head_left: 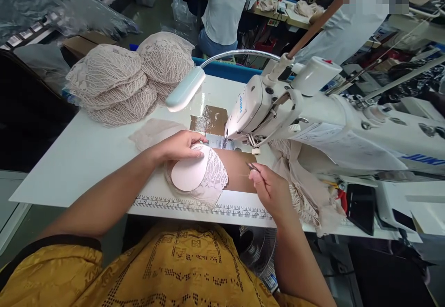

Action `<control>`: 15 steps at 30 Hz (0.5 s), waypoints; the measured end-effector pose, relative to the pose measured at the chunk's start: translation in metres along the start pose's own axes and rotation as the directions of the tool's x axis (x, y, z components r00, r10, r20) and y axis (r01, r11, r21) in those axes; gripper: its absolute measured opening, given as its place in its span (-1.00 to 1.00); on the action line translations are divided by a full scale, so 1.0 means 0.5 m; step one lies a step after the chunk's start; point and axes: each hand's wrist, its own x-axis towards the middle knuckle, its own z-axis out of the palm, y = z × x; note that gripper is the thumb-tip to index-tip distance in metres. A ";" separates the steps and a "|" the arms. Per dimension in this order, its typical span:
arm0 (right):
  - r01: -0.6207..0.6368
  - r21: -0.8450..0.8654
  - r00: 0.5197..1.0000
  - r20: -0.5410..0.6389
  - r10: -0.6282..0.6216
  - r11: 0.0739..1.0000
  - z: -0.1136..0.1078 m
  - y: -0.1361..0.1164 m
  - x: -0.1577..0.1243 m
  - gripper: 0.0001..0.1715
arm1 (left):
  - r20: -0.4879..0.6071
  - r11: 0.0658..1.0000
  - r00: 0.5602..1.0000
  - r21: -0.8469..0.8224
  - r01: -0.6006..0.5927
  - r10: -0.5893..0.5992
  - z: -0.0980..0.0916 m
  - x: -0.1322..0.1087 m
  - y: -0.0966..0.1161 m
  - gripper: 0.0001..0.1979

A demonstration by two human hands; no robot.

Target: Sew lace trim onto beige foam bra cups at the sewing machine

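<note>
My left hand [182, 145] presses its thumb and fingers on the upper edge of a lace piece [217, 172] with a smooth, white rounded piece [189, 172] lying on it. Both lie beside the needle area of a white sewing machine [248, 105]. To the right, my right hand [269, 186] is closed around a small dark pointed tool [251, 166], its tip showing past the fingers; its exact kind is unclear. Brown sheeting [241, 170] covers the table between my hands.
Stacked lace cups [111, 82] stand at the back left. A lamp [186, 89] on a bent neck overhangs the table. A ruler strip [208, 208] runs along the front edge. Beige lace fabric [302, 186] hangs at right, near a dark tablet [361, 207]. Two people are beyond.
</note>
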 end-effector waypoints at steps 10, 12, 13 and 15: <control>0.048 0.357 0.978 0.172 -0.116 0.933 0.041 -0.065 0.096 -0.59 | 0.178 0.944 0.983 -0.329 0.030 0.031 0.003 -0.024 0.018 -0.73; 0.026 0.416 0.974 0.195 -0.117 0.909 0.045 -0.075 0.106 -0.63 | 0.198 0.940 0.979 -0.340 0.014 0.057 0.004 -0.026 0.022 -0.74; 0.023 0.442 0.970 0.207 -0.127 0.897 0.047 -0.079 0.110 -0.64 | 0.200 0.941 0.977 -0.339 0.000 0.072 0.005 -0.027 0.025 -0.74; 0.027 0.464 0.962 0.227 -0.149 0.885 0.048 -0.088 0.115 -0.67 | 0.199 0.945 0.975 -0.325 -0.028 0.097 0.009 -0.028 0.028 -0.74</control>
